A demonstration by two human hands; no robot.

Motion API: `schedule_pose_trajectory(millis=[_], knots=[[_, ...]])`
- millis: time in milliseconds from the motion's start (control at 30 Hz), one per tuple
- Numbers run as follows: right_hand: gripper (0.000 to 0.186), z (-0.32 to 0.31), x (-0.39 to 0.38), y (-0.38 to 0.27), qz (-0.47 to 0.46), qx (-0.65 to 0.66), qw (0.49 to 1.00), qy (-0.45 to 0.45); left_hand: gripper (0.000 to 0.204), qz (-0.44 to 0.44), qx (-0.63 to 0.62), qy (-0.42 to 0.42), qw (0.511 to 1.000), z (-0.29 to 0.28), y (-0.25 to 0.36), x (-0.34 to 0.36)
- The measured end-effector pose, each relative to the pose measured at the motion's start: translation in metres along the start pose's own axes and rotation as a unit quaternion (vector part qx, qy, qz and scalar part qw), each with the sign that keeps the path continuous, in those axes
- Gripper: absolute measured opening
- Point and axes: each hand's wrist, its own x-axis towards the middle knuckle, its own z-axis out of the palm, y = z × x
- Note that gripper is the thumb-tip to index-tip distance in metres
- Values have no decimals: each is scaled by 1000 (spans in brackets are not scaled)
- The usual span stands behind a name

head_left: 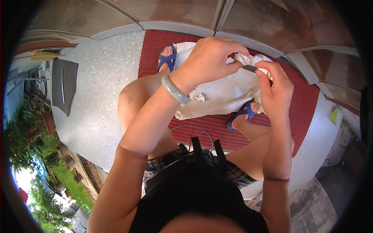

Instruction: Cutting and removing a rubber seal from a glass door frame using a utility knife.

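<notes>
My left hand [211, 58], with a pale bangle at the wrist, and my right hand [276, 87] meet above a white cloth [217, 95] on the floor. Between them is crumpled white material [244, 59], paper or cloth, with a narrow dark grey piece [249, 68] beside it. The fingers of my left hand are closed round the white material; those of my right hand pinch the dark piece, with more white material behind them. A small crumpled whitish scrap [201, 97] lies on the cloth below my hands.
The cloth lies on a red ribbed mat [299, 120] between my sandalled feet [167, 56]. A brown glazed panel wall [264, 23] runs along the top. At left, a grey mat [64, 87] lies on the speckled floor [101, 70] beside plants [27, 139].
</notes>
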Motion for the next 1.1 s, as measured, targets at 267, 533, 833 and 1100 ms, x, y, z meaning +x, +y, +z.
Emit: schedule_pose_trajectory(millis=[267, 533, 833, 1100], knots=[[19, 1, -4, -4, 1, 47, 999, 16, 22, 17, -4, -20, 1000, 8, 0, 0], [24, -5, -5, -3, 26, 95, 995, 26, 21, 33, -19, -21, 999, 14, 2, -1], [25, -6, -8, 8, 95, 163, 982, -31, 37, -22, -77, -36, 996, 21, 4, -10], [23, 0, -16, 6, 143, 206, 965, -77, 39, -38, -43, -25, 998, 20, 0, -15]])
